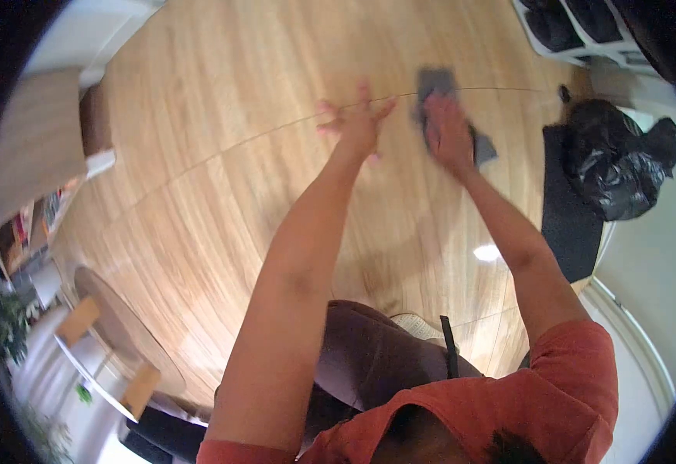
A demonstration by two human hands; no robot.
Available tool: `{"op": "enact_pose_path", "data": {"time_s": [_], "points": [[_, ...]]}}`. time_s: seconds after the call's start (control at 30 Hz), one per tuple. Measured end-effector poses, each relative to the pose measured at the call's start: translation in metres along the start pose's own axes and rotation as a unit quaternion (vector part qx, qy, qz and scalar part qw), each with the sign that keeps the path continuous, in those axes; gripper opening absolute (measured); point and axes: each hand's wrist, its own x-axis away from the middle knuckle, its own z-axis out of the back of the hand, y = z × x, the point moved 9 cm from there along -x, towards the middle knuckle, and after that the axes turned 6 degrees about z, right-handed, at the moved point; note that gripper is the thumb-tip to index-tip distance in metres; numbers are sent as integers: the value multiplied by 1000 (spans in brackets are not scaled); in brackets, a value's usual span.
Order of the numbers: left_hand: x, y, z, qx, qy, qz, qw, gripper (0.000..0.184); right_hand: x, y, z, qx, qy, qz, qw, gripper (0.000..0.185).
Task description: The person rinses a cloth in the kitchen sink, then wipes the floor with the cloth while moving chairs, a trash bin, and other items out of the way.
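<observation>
My left hand (355,130) is stretched out over the wood-look floor (222,209), its fingers spread and nothing in it. Whether its fingertips bear on the floor, I cannot tell. Off to its right, my right hand (449,133) presses a grey cloth (435,77) against the floor, fingers together and blurred by motion. The cloth shows beyond the fingertips, and one corner sticks out to the right of the wrist. The part beneath the palm is hidden.
A black plastic bag (612,162) sits on a dark mat (566,224) at the right. At upper right stands a white rack (578,46) with dark items. A wooden cabinet (32,139) and a round-topped stool or table (133,332) are on the left.
</observation>
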Motion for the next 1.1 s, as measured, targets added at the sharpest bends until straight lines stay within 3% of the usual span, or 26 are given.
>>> {"op": "enact_pose_path", "data": {"time_s": [0.03, 0.1, 0.13, 0.17, 0.2, 0.27, 0.3, 0.33, 0.4, 0.47, 0.5, 0.53, 0.57, 0.63, 0.67, 0.7, 0.73, 0.77, 0.8, 0.87, 0.93, 0.97, 1.0, 1.07, 1.1], "points": [[3, -6, -4, 8, 6, 18, 1000, 118, -33, 12, -2, 68, 86, -36, 993, 42], [21, -20, 1, 125, 117, 6, 985, 109, -85, 9, -18, 103, 130, -56, 985, 43], [37, -40, -22, 127, 118, 29, 984, 109, -92, -13, -27, 86, 127, -42, 987, 43], [63, -51, -31, 248, 242, -51, 937, 99, -99, -46, -39, 1, 102, 29, 994, 44], [94, -63, -37, 354, 366, -134, 850, 90, -107, -74, -46, -77, 78, 101, 989, 44], [141, -106, -78, 120, 376, -21, 918, 71, -78, -158, -68, -115, 27, 198, 973, 47], [173, -136, -90, 28, 370, 27, 928, 69, -54, -202, -74, -123, -3, 241, 963, 50], [205, -175, -98, 85, 320, 40, 943, 73, -22, -249, -89, -89, -71, 284, 952, 51], [264, -239, -119, 2, 236, 132, 963, 84, 51, -325, -68, -54, -153, 389, 907, 54], [329, -297, -141, 54, 242, 170, 954, 84, 126, -392, -56, -102, -404, 498, 760, 50], [359, -317, -151, 11, 233, 231, 945, 79, 151, -403, -38, -284, -319, 535, 729, 46], [387, -330, -158, 27, 172, 300, 938, 73, 173, -400, -22, -459, -227, 546, 663, 43], [408, -335, -170, 45, 113, 360, 925, 71, 159, -408, -12, -465, -230, 554, 651, 43], [442, -334, -207, 51, 40, 427, 902, 70, 138, -420, -53, -418, -510, 484, 575, 44], [453, -332, -244, 36, 28, 435, 899, 71, 128, -413, -86, -388, -246, 569, 682, 40], [459, -320, -283, -90, 27, 364, 927, 80, 69, -411, -72, -341, -240, 534, 736, 37], [469, -314, -313, 62, -80, 454, 885, 93, 28, -400, -80, -285, -119, 505, 806, 34], [469, -305, -346, 61, -138, 436, 887, 109, -14, -397, -98, -196, -184, 440, 857, 39], [475, -284, -341, 167, -185, 489, 836, 124, -49, -378, -115, -235, -128, 393, 880, 48], [470, -252, -325, 261, -43, 439, 859, 139, -98, -347, -127, -159, -43, 357, 920, 53], [471, -256, -343, 296, 4, 511, 807, 138, -152, -309, -151, -90, 12, 316, 945, 55], [462, -251, -337, 194, -2, 464, 864, 136, -181, -284, -162, -16, 42, 233, 972, 55], [464, -250, -339, 199, -3, 473, 858, 136, -200, -271, -170, 56, 68, 147, 985, 54], [476, -256, -332, 316, 94, 494, 805, 135, -208, -301, -184, 80, 61, 146, 984, 55], [480, -255, -334, 342, 72, 504, 790, 135, -205, -315, -191, 111, 56, 136, 983, 57]]}}
